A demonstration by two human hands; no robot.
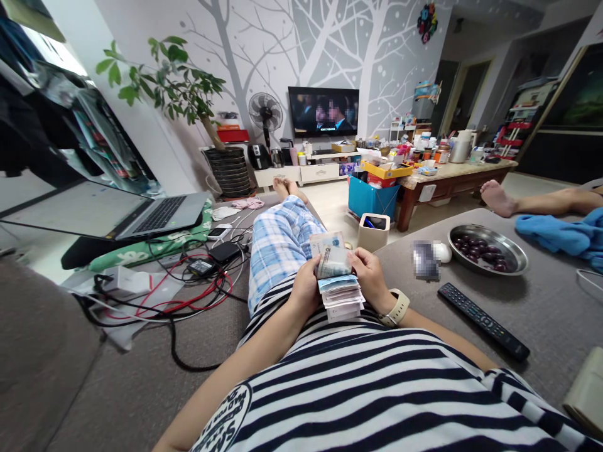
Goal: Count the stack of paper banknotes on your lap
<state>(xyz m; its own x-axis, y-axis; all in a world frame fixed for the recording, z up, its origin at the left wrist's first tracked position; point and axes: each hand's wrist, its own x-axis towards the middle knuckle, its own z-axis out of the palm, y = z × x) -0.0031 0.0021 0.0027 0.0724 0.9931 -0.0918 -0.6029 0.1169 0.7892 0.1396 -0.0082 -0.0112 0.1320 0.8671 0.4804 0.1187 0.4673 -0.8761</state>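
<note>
A bundle of banknotes (pixel 340 296) is held over my lap, folded or fanned so that many layered edges face me. My left hand (pixel 306 284) is closed on its left side, the thumb lying along the upper notes. On the other side my right hand (pixel 370 274) pinches the notes near their top right corner, a light-strapped watch on its wrist. Some bluish notes stand up at the far end of the bundle. The fingers beneath the money are hidden.
Right of me on the sofa (pixel 475 389) lie a black remote control (pixel 483 321) and a metal bowl (pixel 518 267) of dark round fruit. Tangled cables (pixel 169 307) and an open laptop (pixel 162 216) are at left. Another person's bare leg (pixel 541 202) reaches in from the right.
</note>
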